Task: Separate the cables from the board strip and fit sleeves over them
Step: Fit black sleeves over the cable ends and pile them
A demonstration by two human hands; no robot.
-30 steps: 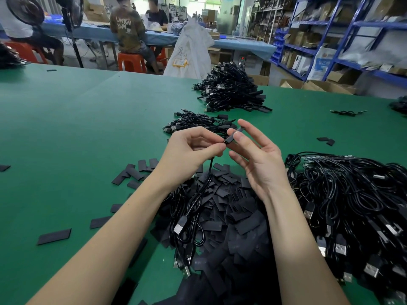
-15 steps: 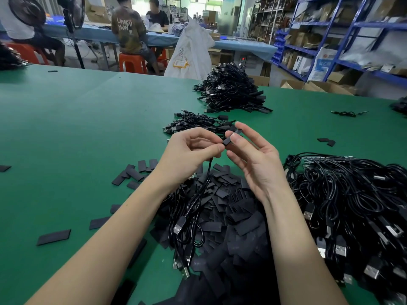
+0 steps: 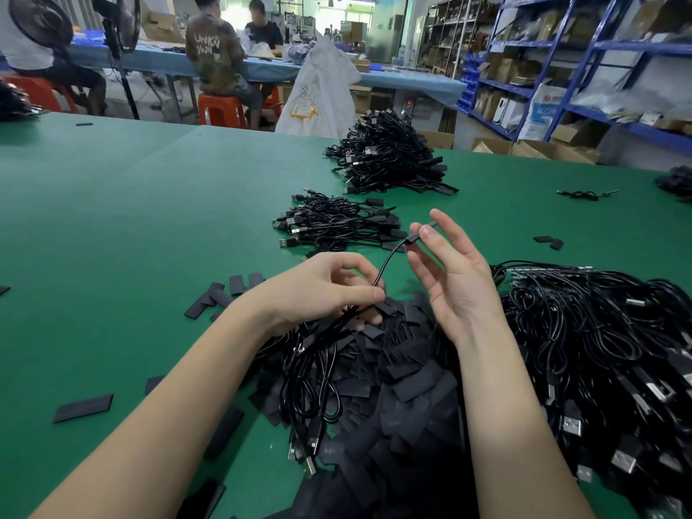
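The tabletop [image 3: 112, 226] wears a matt green covering, cloth-like and smooth, with no shine. The cables [image 3: 606, 331] piled on it are sheathed in black plastic with a slight gloss, and their plugs [image 3: 571, 425] end in bright bare metal shells. The sleeves [image 3: 412, 383] heaped in front are flat black pieces, dull and matt. Beyond the tabletop, the stools [image 3: 221, 108] are glossy orange plastic, the shelving [image 3: 561, 88] is blue painted metal, and the boxes [image 3: 569, 133] are plain brown cardboard.
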